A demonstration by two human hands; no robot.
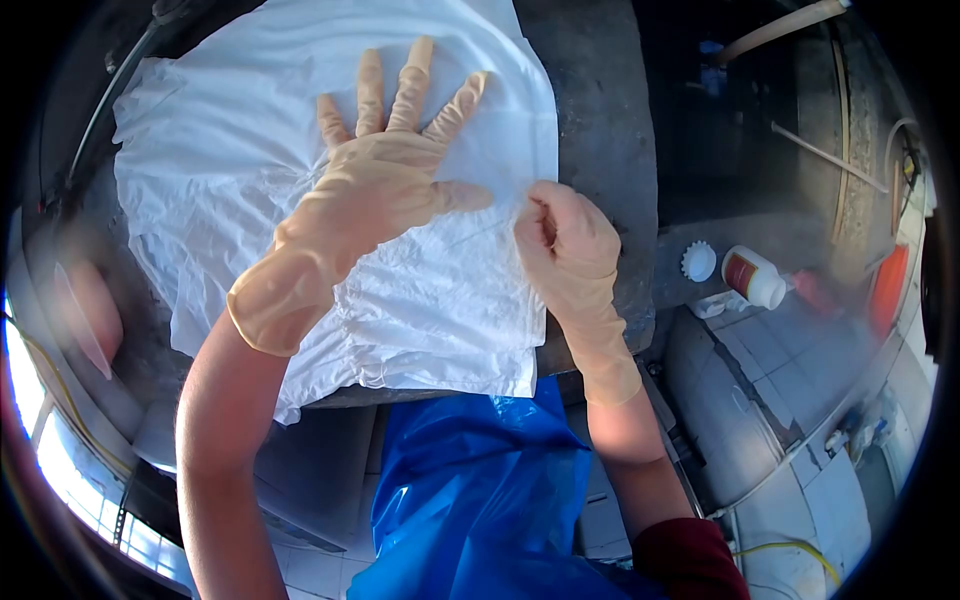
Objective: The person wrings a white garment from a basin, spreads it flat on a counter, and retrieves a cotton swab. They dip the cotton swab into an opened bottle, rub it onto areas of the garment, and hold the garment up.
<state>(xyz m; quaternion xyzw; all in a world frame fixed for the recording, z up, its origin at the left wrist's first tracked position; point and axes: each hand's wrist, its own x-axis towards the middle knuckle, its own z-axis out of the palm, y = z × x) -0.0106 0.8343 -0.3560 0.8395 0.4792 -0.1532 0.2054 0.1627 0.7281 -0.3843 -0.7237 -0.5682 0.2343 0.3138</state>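
A white cloth garment [440,310], wrinkled on its left and lower parts and smoother at the upper right, lies spread over a dark slab [605,120]. My left hand [385,180], in a cream rubber glove, rests flat on the cloth with fingers spread. At the garment's right edge is my right hand [570,235], gloved the same way. Its fingers are curled closed against the cloth's border, seemingly pinching the edge, though the fingertips are partly hidden.
Right of the slab, a white bottle [755,277] with a red label lies tilted beside a white cap [698,261]. A pink bowl-like object [88,315] is at the far left. A blue apron [480,490] covers my front. Wooden sticks [785,30] stand upper right.
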